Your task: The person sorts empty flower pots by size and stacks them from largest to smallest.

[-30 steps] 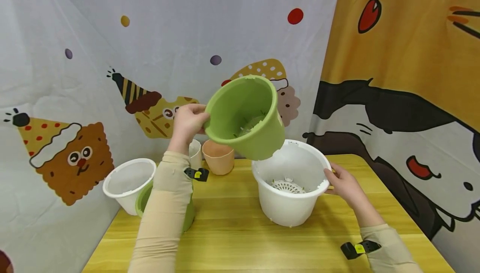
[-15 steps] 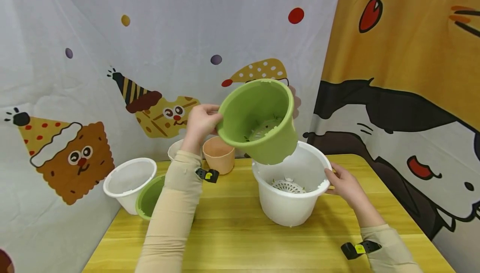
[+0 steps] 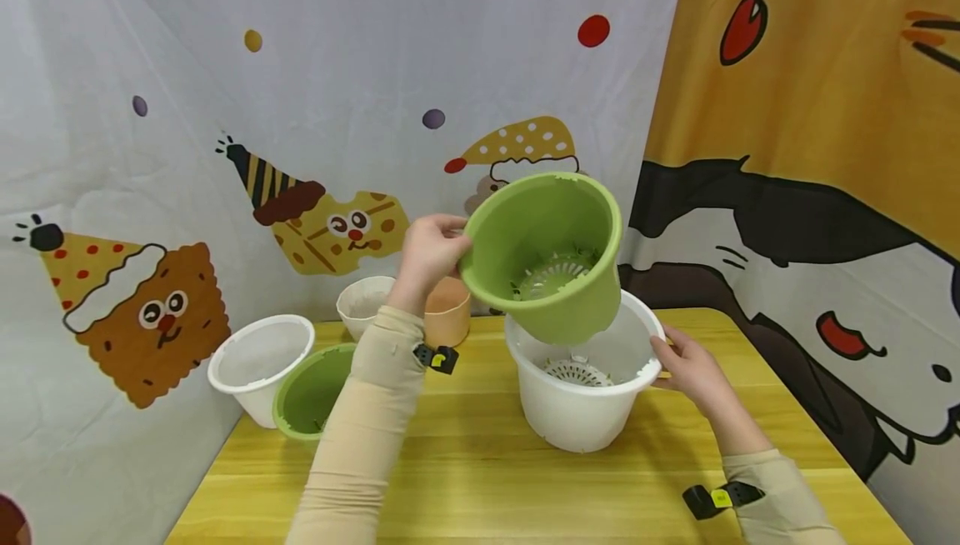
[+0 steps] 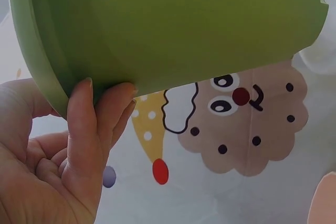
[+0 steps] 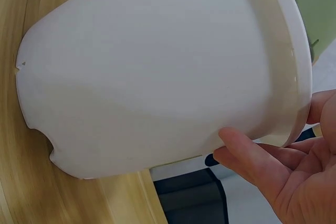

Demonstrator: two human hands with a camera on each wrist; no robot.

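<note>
Now, near the middle of the head view, the left hand (image 3: 431, 257) holds a big green pot (image 3: 543, 232) up in the air by the left side of its rim. The fingers pinch the rim, and in the left wrist view some fingertips lie on the outside of the pot. The pot is tipped, so its mouth faces the camera, and little slits show in its bottom. Its low end hides part of a big white pot (image 3: 573, 412), and I cannot tell if the 2 touch. The big white pot stands upright on the wooden table (image 3: 480, 487), just right of the middle of the frame. At its right side, the right hand (image 3: 692, 368) pinches its rim. At the lower left of the frame are 2 more pots, a small white pot (image 3: 261, 355) and, just beside it, a small green pot (image 3: 307, 391), partly behind the left sleeve (image 3: 360, 445). Left of the middle are a cream cup (image 3: 363, 299) and a peach cup (image 3: 448, 318), near each other.
</note>
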